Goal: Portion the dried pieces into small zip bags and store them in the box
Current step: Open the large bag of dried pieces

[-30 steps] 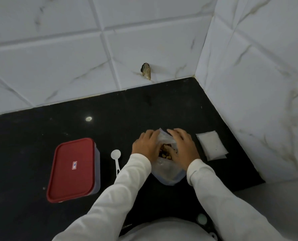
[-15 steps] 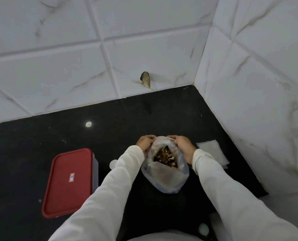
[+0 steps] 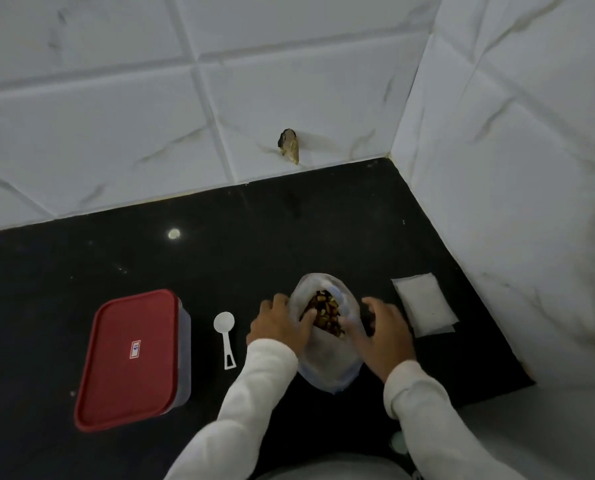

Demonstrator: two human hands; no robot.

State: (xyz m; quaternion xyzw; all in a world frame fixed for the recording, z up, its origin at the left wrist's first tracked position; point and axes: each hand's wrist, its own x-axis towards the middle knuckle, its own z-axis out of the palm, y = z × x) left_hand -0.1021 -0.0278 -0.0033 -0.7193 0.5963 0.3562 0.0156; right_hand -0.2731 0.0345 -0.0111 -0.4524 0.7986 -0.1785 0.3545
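Spreading the big bag (image 3: 327, 365) wide for scooping
The left hand (image 3: 282, 323) and right hand (image 3: 382, 330) each grip a rim, so the dried pieces (image 3: 324, 311) inside sit exposed; the spoon (image 3: 225, 332) lies just left, small zip bags (image 3: 424, 306) to the right, the lidded box (image 3: 129, 358) far left, its sticker (image 3: 135, 350) perhaps reading "61"

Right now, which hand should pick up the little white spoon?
Probably the left hand. The white spoon lies just beside it, while the right hand sits across the big bag, nearer the small zip bags. Both hold the big bag's rim.
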